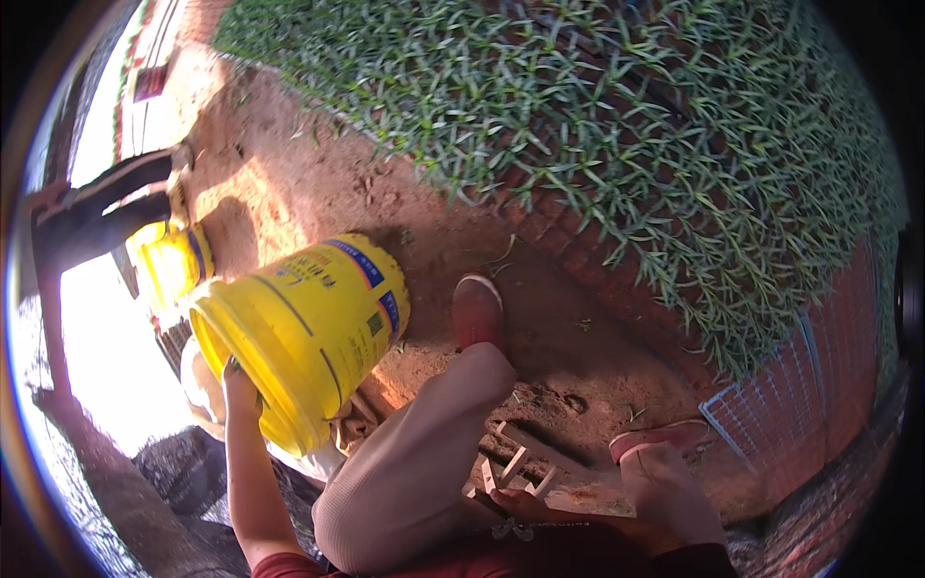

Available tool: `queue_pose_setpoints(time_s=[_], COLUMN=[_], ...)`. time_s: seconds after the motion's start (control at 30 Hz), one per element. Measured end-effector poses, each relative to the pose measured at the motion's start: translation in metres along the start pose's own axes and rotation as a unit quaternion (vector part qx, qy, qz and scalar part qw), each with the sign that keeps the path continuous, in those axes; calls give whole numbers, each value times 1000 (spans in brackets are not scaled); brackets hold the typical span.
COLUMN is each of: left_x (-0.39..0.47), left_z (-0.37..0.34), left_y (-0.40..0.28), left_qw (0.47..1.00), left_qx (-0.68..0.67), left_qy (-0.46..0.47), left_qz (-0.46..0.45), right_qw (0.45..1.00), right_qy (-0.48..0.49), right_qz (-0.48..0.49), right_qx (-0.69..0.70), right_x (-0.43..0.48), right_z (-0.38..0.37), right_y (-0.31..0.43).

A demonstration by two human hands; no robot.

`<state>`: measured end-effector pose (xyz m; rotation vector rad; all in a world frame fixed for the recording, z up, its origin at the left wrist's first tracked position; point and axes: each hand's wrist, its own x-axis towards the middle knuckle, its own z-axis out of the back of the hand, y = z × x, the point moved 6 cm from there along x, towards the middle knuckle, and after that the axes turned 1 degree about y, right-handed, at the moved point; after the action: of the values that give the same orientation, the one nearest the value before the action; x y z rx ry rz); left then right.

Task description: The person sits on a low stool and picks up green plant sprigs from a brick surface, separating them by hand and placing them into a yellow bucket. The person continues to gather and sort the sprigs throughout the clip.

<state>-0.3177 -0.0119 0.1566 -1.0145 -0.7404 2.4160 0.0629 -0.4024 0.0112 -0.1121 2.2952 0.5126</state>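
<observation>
A yellow plastic bucket [318, 325] with blue label bands and printed writing lies tilted on its side, its mouth towards me. My left hand [242, 386] grips the rim, with the fingers reaching inside the mouth. Low in the view, my right hand [519, 502] closes around part of a small wooden frame [509, 462], possibly a stool, beside my bent leg. My body hides the rest of that frame. What the bucket holds, if anything, cannot be seen from here.
Dense green seedlings [578, 123] fill raised beds ahead and to the right. A blue plastic mesh crate [769, 404] edges the bed at lower right. Bare reddish soil [556, 347] surrounds my shoes. A second yellow bucket [170, 260] stands at left, near dark shapes in strong glare.
</observation>
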Motion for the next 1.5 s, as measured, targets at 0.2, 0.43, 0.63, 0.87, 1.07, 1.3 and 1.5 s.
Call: queue_pose_setpoints(time_s=[0.2, 0.43, 0.63, 0.87, 1.07, 1.3, 1.5], left_x=[7, -2, -29, -107, -176, -174, -169], left_z=[32, 85, 114, 15, -165, -326, -414], left_y=[12, 29, -8, -72, -70, 19, 107], left_qw=[998, 971, 949, 897, 866, 810, 742], left_qx=[-9, -199, -245, -246, -195, 13, 126], left_qy=[21, 82, 123, 271, 425, 578, 652], left_qz=[-58, -100, -158, -247, -178, -98, -92], right_qw=[994, 970, 886, 819, 766, 756, 745], right_qy=[56, -204, -373, -428, -395, -422, -483], right_qz=[49, 130, 273, 382, 506, 484, 402], right_qx=[-75, 19, -7, -24, 42, 125, 223], right_x=[29, -41, -117, -164, -178, -153, -90], right_z=[18, 99, 126, 106, 111, 153, 222], right_y=[-2, 40, 95, 181, 236, 227, 160])
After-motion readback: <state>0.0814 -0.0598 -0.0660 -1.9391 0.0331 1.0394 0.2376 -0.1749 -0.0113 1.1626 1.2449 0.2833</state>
